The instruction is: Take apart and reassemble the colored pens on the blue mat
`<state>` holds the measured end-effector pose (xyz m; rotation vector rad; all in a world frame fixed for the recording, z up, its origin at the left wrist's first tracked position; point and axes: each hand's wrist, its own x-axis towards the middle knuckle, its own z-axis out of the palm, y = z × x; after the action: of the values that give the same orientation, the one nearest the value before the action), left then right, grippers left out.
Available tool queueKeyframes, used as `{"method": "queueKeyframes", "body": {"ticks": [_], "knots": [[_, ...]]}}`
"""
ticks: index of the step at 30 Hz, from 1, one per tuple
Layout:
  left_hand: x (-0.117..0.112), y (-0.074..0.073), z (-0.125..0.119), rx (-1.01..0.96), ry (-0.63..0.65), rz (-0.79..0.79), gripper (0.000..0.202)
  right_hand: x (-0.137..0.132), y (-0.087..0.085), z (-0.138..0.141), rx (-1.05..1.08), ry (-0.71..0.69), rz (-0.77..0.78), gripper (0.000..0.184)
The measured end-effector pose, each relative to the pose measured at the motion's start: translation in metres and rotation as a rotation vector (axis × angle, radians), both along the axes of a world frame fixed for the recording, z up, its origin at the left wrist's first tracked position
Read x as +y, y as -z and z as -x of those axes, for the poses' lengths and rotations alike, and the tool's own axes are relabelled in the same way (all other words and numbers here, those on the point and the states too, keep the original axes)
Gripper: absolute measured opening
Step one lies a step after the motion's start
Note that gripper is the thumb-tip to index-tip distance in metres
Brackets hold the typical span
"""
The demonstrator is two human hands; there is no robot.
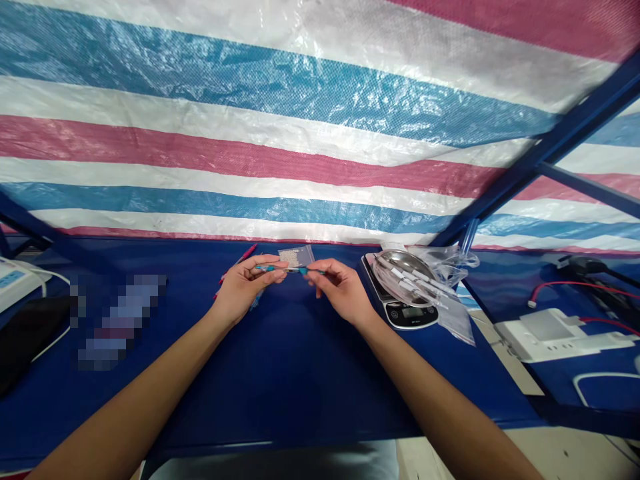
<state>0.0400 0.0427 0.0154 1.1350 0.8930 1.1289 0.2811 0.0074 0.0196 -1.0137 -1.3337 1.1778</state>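
Note:
Above the middle of the table, my left hand [249, 283] is closed in a pinch on one end of a thin blue pen [267, 268]. My right hand [340, 285] pinches the blue piece [303, 271] at its other end. Between the fingertips a slim, light-coloured middle stretch shows; whether the two ends are joined I cannot tell. Just behind the hands lies a small clear zip bag [300, 255] holding many tiny pale pieces. Pink pens [247, 254] lie partly hidden behind my left hand, and more blue pieces [257, 299] show below it.
On the right stands a kitchen scale [411, 316] with a metal bowl, white-tipped sticks and plastic bags. Farther right are a white power strip [565, 337] and cables. A black phone [33, 333] lies at left, beside a blurred patch. Striped sheeting [280, 160] hangs behind the blue table [290, 380].

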Motion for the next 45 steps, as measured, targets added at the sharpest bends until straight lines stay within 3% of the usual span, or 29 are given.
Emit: {"method": "queueKeyframes", "body": {"ticks": [3,6,8,13,18,22,28,33,37,41,45], "knots": [[0.0,0.001,0.001,0.014,-0.001,-0.008,0.052,0.001,0.0,-0.001,0.032,-0.016,0.019,0.045],[0.0,0.001,0.0,0.034,0.019,-0.015,0.05,0.003,0.002,-0.002,0.041,-0.042,0.101,0.039],[0.0,0.001,0.0,0.039,0.011,-0.017,0.048,0.004,0.002,-0.004,0.027,-0.008,0.067,0.037],[0.007,-0.003,0.008,0.021,-0.147,-0.063,0.044,0.009,0.0,-0.015,-0.019,0.1,0.011,0.034],[0.016,-0.005,0.019,0.162,-0.265,-0.178,0.045,0.012,0.005,-0.021,-0.206,0.235,0.021,0.033],[0.017,-0.002,0.021,0.228,-0.229,-0.239,0.047,0.012,0.01,-0.023,-0.406,0.272,-0.062,0.028],[0.013,0.0,0.018,0.299,-0.129,-0.255,0.048,0.013,0.007,-0.028,-0.528,0.381,-0.129,0.025],[0.002,-0.001,0.01,0.507,-0.057,-0.325,0.04,0.01,0.003,-0.025,-0.677,0.441,-0.263,0.013],[-0.012,0.001,-0.003,0.654,-0.005,-0.43,0.037,0.002,0.0,-0.016,-0.792,0.389,-0.223,0.012],[-0.023,0.004,-0.013,0.721,0.052,-0.471,0.037,-0.008,-0.001,-0.003,-0.91,0.194,-0.13,0.019],[-0.026,0.004,-0.014,0.74,0.129,-0.47,0.042,-0.015,0.001,0.006,-0.973,0.022,-0.134,0.019]]}}
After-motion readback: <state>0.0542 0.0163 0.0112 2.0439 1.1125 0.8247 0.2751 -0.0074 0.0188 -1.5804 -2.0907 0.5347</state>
